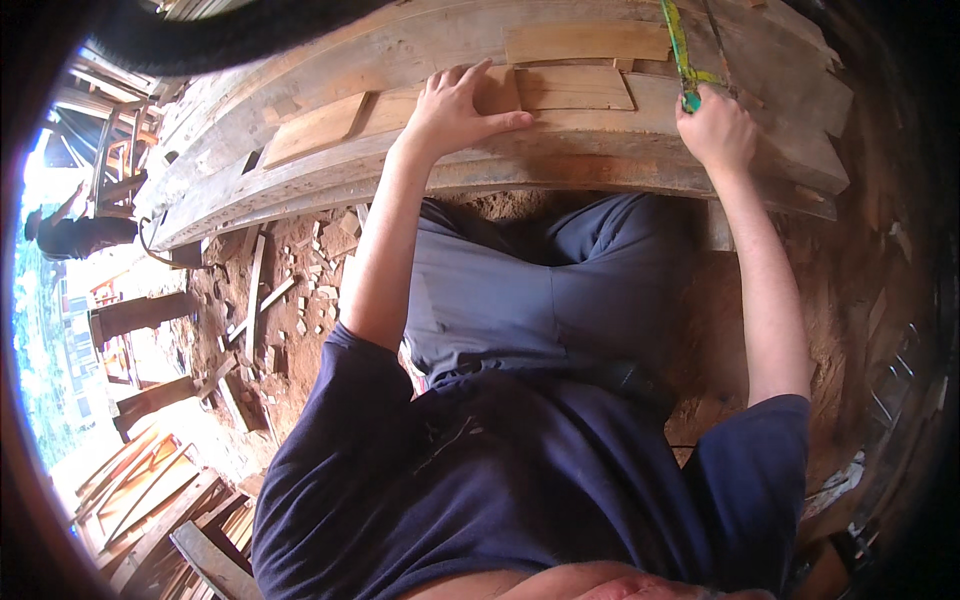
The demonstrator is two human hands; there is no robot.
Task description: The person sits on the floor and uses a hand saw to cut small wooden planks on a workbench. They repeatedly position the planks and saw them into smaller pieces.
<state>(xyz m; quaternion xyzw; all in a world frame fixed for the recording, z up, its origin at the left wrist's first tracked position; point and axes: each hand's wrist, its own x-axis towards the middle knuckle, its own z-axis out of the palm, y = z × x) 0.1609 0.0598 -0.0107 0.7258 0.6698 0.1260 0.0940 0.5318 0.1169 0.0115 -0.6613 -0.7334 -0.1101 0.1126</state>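
My left hand [455, 112] rests on a row of thin wooden pieces on the workbench, thumb stretched out to the right and fingers apart. Under and beside it lie a brown wooden block [498, 92] and a pale flat board [575, 88]. Further left is another flat wooden piece [315, 130]. My right hand [718, 128] is closed round the green end of a tool that looks like a hacksaw [681, 45]. Its yellow-green bar and a thin dark bar run away from me, past the upper edge of the picture. Their far ends are out of view.
The thick, worn wooden bench [560, 150] spans the far side, in front of my knees. Another pale board [590, 42] lies further back on it. Wood offcuts [318, 285] litter the dirt floor at left. A person [80, 232] is at the far left.
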